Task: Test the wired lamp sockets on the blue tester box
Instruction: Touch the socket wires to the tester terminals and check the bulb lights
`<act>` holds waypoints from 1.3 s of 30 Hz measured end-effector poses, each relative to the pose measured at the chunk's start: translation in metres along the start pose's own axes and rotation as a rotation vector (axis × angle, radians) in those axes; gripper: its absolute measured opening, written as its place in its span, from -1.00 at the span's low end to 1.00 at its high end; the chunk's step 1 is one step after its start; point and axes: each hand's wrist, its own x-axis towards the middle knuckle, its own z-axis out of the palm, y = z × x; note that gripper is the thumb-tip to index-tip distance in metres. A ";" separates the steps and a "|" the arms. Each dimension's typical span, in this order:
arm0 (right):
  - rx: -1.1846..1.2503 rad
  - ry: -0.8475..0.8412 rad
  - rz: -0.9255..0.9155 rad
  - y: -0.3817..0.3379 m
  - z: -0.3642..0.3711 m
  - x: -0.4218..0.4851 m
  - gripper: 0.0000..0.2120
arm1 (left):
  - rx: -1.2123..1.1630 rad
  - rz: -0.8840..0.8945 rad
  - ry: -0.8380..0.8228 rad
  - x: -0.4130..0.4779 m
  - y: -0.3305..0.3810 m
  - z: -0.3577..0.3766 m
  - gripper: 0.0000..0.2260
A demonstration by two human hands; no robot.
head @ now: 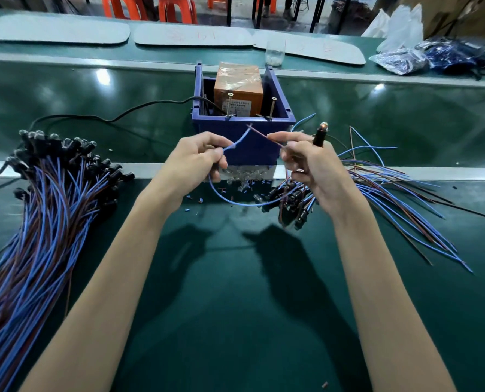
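Note:
The blue tester box [244, 128] stands mid-table with an orange transformer [238, 87] inside and two screws on its front rim. My left hand [199, 157] pinches a blue wire [235, 144]. My right hand [310, 162] pinches a brown wire [266, 138] and grips a black lamp socket [319, 137] upright, its small bulb [324, 125] glowing. The two wire tips cross just below the box's front rim, between the screws.
A large bundle of wired sockets [46, 193] lies at the left. Loose sockets and wires [377, 188] spread at the right, with small bulbs and bits [241, 182] before the box. A black cable [108, 117] runs left. White boards, a cup [275, 52] and bags sit behind.

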 end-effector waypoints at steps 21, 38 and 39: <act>-0.492 0.827 -0.876 -0.017 0.003 -0.008 -0.83 | 0.898 -0.328 -0.103 0.005 -0.022 -0.053 -0.53; -1.267 0.006 0.094 0.024 -0.016 0.005 -0.45 | 1.122 -0.491 0.331 0.008 -0.040 -0.071 -0.62; -1.257 0.004 0.084 0.023 -0.017 0.005 -0.46 | 1.122 -0.491 0.339 0.008 -0.040 -0.071 -0.63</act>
